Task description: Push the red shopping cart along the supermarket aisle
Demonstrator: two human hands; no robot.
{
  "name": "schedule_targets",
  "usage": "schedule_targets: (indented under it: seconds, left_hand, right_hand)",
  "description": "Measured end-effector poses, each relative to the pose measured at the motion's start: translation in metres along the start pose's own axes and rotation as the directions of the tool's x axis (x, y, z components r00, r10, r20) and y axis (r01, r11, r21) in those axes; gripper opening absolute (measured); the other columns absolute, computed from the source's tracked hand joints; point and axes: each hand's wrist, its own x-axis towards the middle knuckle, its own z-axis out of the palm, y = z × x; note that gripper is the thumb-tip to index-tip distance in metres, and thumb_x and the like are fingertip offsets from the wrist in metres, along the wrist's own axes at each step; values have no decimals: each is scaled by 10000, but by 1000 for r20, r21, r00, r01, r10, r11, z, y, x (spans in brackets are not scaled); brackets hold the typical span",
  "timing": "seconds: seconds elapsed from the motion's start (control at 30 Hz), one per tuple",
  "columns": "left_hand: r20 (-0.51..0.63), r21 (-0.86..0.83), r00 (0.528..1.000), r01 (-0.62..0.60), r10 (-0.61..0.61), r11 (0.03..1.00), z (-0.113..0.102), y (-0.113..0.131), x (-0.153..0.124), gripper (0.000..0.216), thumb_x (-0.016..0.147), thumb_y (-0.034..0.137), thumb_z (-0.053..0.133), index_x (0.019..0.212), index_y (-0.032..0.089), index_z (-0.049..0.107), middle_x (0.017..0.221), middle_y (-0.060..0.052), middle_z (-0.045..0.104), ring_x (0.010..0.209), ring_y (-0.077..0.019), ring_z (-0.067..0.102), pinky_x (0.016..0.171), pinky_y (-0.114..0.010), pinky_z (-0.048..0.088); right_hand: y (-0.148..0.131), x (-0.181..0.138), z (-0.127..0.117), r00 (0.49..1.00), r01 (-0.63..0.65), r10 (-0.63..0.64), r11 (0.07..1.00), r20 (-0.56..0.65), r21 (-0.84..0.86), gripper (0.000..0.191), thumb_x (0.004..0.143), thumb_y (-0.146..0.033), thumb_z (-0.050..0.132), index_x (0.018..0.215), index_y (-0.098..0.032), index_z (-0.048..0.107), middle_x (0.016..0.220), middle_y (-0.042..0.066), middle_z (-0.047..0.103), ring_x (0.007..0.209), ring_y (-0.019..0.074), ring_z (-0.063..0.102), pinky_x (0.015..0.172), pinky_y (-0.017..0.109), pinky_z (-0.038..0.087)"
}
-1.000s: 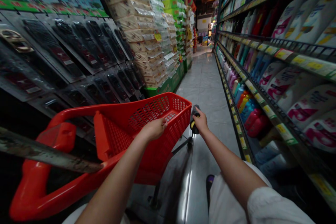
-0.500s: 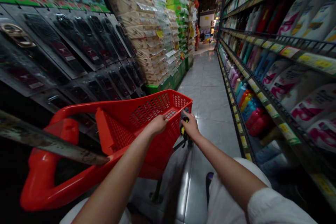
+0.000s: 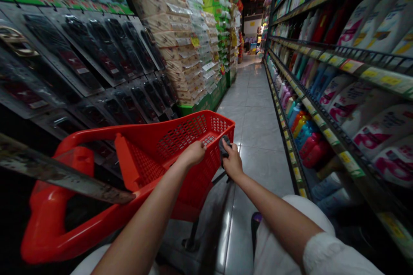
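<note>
Closed around the rim of a red basket (image 3: 206, 116), the person's left hand (image 3: 193, 154) wraps the plastic edge near its right-hand corner. The right hand (image 3: 232, 164) is clenched on a dark handle (image 3: 223, 145) that touches that same corner. A thin dark rod slants down from the handle toward the floor; whether the two belong to the basket cannot be told. The handle sits at rim height, outside the mesh wall rather than within it. The basket stands in a tiled aisle (image 3: 258, 107), with its large red loop at the left foreground. Nothing shows in it through the mesh or on the visible part of its bottom, though the near wall hides much of the inside. Shelves along the right edge of the aisle carry bottles (image 3: 309, 146), and neither hand is on them. Dark packets (image 3: 106, 56) hang on the left, with wrapped stacks (image 3: 174, 43) beyond.
</note>
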Motion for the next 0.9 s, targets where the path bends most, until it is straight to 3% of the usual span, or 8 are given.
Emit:
schedule_targets:
  seconds: [0.1,0.2,0.3,0.43,0.53,0.67,0.77,0.9]
  left_hand:
    - [1,28,1000,8,-8,1000,-3,1,-3,291,883,212,439,724,126,666,697,-56,622,649,-150,547,556,-246,313]
    - [-1,28,1000,-4,4,1000,-3,-2,-3,292,881,211,435,731,133,673,723,-61,648,674,-157,571,569,-246,328]
    - [9,30,1000,-17,17,999,-3,-4,-3,292,878,201,434,730,132,676,720,-60,647,680,-158,576,576,-248,332]
    - [16,54,1000,-13,12,998,-5,-4,-5,298,884,208,429,730,131,673,724,-66,650,674,-159,570,570,-251,327]
    - [18,71,1000,4,-5,997,-6,-1,-7,300,889,207,418,761,120,675,783,-88,674,700,-165,582,569,-251,327]
    - [0,55,1000,18,-18,998,-4,1,-7,288,887,222,427,808,123,686,850,-108,703,750,-180,611,585,-241,353]
    - [1,47,1000,5,-5,999,-2,0,-5,289,889,224,426,837,124,691,858,-105,707,759,-186,618,590,-244,358]
    - [3,51,1000,-7,6,999,-1,-1,-2,288,887,231,431,848,119,694,842,-103,702,750,-190,612,578,-255,346]
  right_hand:
    - [22,30,3,954,-174,208,970,-214,167,685,749,-162,505,1432,-192,460,1214,101,560,1170,226,533,1040,361,418]
    - [33,57,1,905,-221,285,949,-315,224,824,717,-198,554,1499,-113,310,1356,154,512,1277,255,455,1094,397,359]
    - [34,71,0,929,-177,226,967,-295,183,853,699,-204,565,1498,-79,297,1377,182,488,1297,269,437,1093,392,360]
    - [40,63,5,963,-124,137,990,-230,69,750,714,-186,516,1458,-192,419,1250,127,546,1138,244,566,989,354,447]
    - [54,46,14,955,-175,186,982,-231,66,726,671,-171,537,1394,-228,510,1143,85,599,1017,224,618,918,323,475]
    - [66,41,24,934,-257,309,929,-181,266,666,659,-181,510,1321,-141,565,983,58,689,908,210,631,840,315,501]
    - [60,62,19,928,-225,299,926,-224,303,688,686,-197,489,1370,-126,510,1087,79,681,971,206,619,891,337,492]
    - [56,87,4,944,-29,115,963,-309,269,719,691,-215,521,1407,-159,483,1241,101,605,1118,193,562,1025,334,417]
